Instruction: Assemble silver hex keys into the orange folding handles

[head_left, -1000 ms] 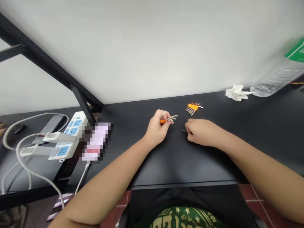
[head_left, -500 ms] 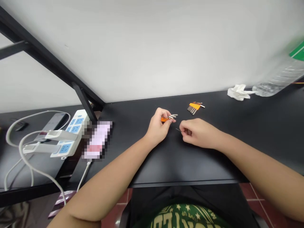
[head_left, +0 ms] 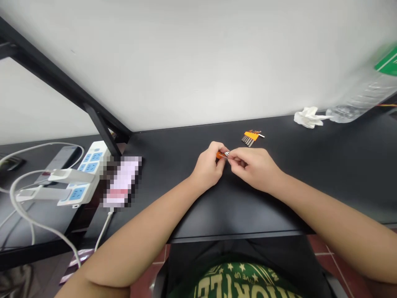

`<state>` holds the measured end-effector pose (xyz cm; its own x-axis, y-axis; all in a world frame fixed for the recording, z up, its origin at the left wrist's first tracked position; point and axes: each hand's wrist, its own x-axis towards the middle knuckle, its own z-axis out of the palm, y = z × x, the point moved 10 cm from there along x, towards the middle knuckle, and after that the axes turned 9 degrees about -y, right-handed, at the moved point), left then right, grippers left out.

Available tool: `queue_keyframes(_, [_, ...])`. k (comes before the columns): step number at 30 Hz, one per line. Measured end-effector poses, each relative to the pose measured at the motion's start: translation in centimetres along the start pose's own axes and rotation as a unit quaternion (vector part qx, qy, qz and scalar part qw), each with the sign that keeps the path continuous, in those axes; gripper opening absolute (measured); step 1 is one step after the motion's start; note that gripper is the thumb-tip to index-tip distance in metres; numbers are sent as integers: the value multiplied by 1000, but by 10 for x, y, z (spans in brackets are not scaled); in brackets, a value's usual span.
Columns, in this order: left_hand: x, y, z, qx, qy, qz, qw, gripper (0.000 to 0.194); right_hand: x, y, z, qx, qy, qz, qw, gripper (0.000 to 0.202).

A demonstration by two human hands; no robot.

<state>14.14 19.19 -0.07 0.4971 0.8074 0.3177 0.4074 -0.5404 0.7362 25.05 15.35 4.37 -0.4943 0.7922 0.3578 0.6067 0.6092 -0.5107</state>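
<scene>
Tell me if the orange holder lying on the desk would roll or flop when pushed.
The orange holder probably wouldn't roll, since it looks wide and flat. It likely wouldn't flop either: its metal sticks look straight and stiff. A silver stick might catch or slip, as it pokes out at one side.

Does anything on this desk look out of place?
What looks like a crumpled tissue lies by the bottle, seemingly discarded. At the orange holder on the desk, one silver piece points off askew.
</scene>
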Motion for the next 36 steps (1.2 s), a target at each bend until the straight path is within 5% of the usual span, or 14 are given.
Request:
queue_keyframes(16, [-3,-3,-6,-35,20,-20,999,16,-3,13,-10,-17,11,59,998,11])
queue_keyframes(24, [-5,5,-8,-75,34,39,996,12,-3,-3,-21,-25,7,-14,1000,15])
queue_keyframes(36, [-6,-3,-7,-76,40,5,996,16,-5,-9,-20,-42,15,-63,997,16])
